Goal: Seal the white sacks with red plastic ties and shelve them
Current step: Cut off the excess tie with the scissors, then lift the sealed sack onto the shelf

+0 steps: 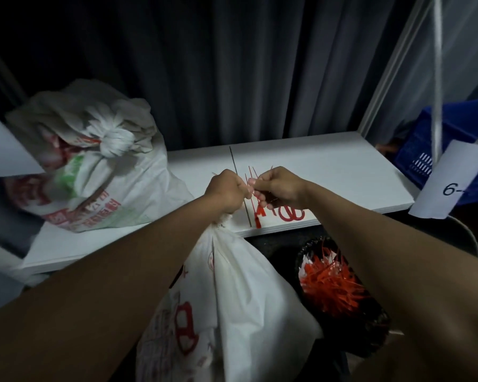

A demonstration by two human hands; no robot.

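A white sack [232, 293] with red print hangs in front of the white shelf [329, 166], its neck bunched in my left hand [226, 193]. My right hand [279, 190] is beside the left, fingers pinched on thin red plastic ties [253, 175] that stick up between both hands; a red tag end [259, 216] dangles below. Another white sack [94, 161], knotted at the top with red and green print, lies on the shelf's left end.
A dark basket [342, 293] full of red ties sits low at the right. A blue crate [436, 150] stands at the far right behind a paper label [450, 180] marked "6-". Dark curtains hang behind the shelf.
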